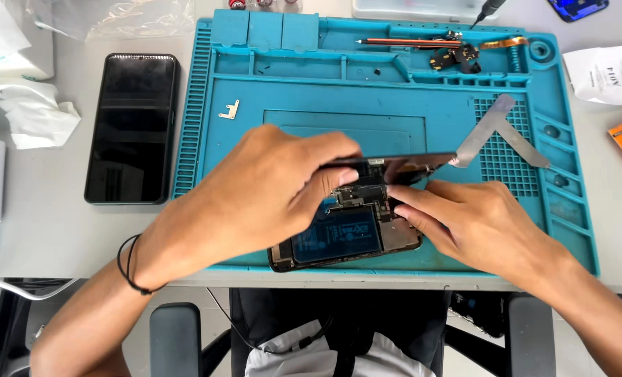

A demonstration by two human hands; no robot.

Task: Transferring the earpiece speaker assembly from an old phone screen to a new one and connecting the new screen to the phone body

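Observation:
An opened phone body (346, 237) with a blue-labelled battery lies on the blue repair mat (409, 126) near its front edge. My left hand (269, 188) holds the lifted screen panel (395, 164) tilted up over the phone. My right hand (471, 220) reaches in from the right, its fingertips pressing on the connectors beneath the raised screen. Two thin metal pry blades (496, 129) rest crossed on the mat just beyond the screen's right end.
A second black phone (133, 129) lies left of the mat. Tissues (35, 115) sit at far left. A small metal bracket (230, 109), a red pencil-like tool (409, 42) and loose flex parts (457, 56) lie on the mat's trays. Paper slips (604, 73) are at right.

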